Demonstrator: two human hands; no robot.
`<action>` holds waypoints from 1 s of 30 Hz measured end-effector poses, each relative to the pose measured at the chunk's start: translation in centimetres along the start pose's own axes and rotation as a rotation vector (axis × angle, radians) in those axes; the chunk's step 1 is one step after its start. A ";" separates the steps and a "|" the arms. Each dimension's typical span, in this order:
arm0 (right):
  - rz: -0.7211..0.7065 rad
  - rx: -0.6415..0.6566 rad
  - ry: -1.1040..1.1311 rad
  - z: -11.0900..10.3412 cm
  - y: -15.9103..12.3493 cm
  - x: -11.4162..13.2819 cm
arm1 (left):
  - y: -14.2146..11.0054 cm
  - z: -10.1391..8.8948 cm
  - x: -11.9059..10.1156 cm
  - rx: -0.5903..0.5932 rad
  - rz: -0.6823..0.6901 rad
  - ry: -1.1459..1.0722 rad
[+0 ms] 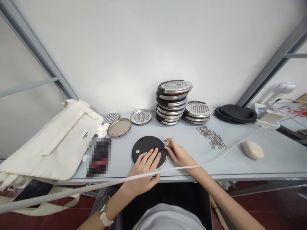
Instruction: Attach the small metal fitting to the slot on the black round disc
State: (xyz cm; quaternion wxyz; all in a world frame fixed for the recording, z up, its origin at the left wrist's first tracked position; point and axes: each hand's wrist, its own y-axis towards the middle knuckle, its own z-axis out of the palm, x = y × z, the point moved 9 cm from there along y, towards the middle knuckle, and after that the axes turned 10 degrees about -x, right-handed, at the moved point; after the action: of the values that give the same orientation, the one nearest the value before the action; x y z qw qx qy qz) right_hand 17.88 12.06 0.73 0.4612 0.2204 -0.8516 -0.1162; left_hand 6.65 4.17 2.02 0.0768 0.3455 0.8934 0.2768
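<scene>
A round black disc (148,142) with a small green-and-white sticker lies on the table in front of me. My left hand (146,164) rests flat on its near half, fingers stretched out, the thumb by the near edge. At the disc's right rim, my right hand (176,151) is closed in a pinch on a small wire hook (165,144), mostly hidden by the fingertips. A loose heap of similar metal hooks (212,137) lies to the right. Behind the disc rises a tall stack of round metal graters with black rims (172,102), beside a shorter grater stack (198,110).
Black round plates (236,114) lie at the back right near a power strip (270,119). A white cable (230,148) crosses before my arms. Loose grater discs (141,117), a metal ring plate (119,127) and a cream bag (59,140) sit left. A beige rounded object (253,150) lies right.
</scene>
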 end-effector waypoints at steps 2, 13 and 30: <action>0.000 -0.026 0.017 -0.2 0.1 -0.1 | 0.0 0.1 0.0 0.009 -0.001 -0.001; -0.131 -0.148 -0.090 -1.8 0.5 1.7 | 0.0 -0.2 -0.1 -0.029 0.017 0.012; -0.092 -0.158 0.032 -1.5 0.5 0.9 | 0.0 -0.1 -0.2 -0.016 0.013 0.013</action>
State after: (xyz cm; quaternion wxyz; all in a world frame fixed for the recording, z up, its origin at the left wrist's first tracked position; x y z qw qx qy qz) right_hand 18.59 12.11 2.44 0.4850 0.2239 -0.8213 -0.2003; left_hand 6.75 4.00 2.09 0.0720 0.3489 0.8893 0.2869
